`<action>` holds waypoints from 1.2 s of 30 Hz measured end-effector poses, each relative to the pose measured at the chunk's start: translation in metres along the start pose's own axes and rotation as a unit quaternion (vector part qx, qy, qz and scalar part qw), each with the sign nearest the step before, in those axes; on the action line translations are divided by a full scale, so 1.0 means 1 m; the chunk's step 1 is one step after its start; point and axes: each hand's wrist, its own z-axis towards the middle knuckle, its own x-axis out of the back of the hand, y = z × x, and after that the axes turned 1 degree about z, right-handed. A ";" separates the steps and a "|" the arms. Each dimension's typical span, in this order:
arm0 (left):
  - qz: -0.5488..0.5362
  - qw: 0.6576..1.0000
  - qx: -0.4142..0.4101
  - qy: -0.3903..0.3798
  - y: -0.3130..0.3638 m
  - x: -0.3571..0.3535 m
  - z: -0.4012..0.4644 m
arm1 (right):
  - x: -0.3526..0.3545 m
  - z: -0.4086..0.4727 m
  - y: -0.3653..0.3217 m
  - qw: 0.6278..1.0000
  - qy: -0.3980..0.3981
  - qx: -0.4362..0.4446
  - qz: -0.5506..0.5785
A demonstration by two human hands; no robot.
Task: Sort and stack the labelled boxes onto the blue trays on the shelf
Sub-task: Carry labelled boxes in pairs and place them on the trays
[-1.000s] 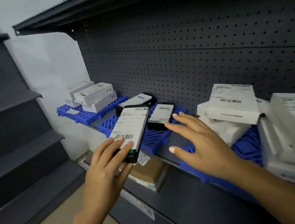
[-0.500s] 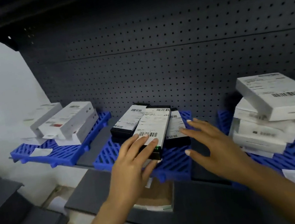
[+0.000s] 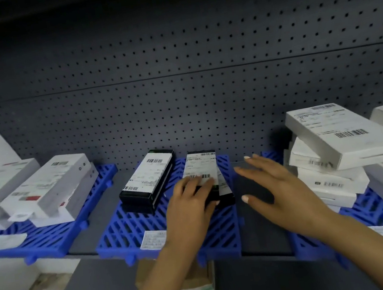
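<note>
Boxes with white labels are laid on three blue trays along the shelf [image 3: 264, 239]. A black box [image 3: 200, 168] is held at its near end by the left hand [image 3: 191, 208], on top of another black box on the middle tray [image 3: 133, 228]. A second black stack [image 3: 147, 181] lies just to its left. The right hand [image 3: 276, 189] hovers beside it, fingers spread, holding nothing. White boxes [image 3: 336, 138] are piled on the right tray [image 3: 378, 207], and more [image 3: 48, 191] on the left tray [image 3: 48, 234].
</note>
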 end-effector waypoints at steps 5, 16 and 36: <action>0.018 0.996 0.020 -0.080 0.000 -0.013 0.002 | -0.005 0.004 0.006 1.000 -0.007 0.007 0.011; 0.003 0.997 -0.076 0.009 0.022 0.059 0.008 | 0.019 -0.005 -0.009 0.999 0.027 0.035 0.012; -0.219 0.919 -0.328 -0.009 0.239 0.082 -0.007 | 0.185 -0.226 -0.047 0.950 0.097 -0.200 -0.221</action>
